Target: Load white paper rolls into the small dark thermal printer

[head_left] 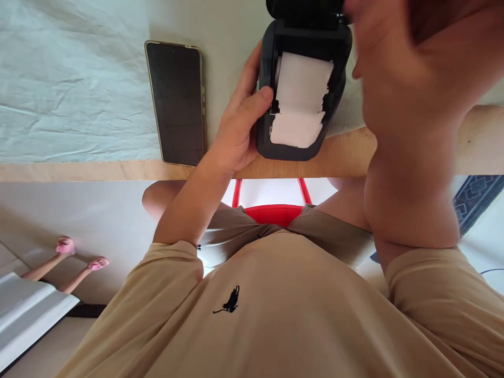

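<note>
Left hand [238,118] curled firmly round left side of printer [289,152]; printer at tabletop [86,170] edge, lid [303,11] open, ragged paper [301,100] inside; right hand [388,60] beside lid (blurred; cannot tell how open or what it holds); phone [176,102] left of printer.

pale cloth [74,84] on wooden table [79,171], phone [176,102] atop.

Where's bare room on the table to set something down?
Widest: wrinkled cloth left of the phone, down to the wooden table edge. Narrower: strip between phone and left hand. Crowded: around the black device, left hand gripping it, blurred right hand by its open lid.
</note>
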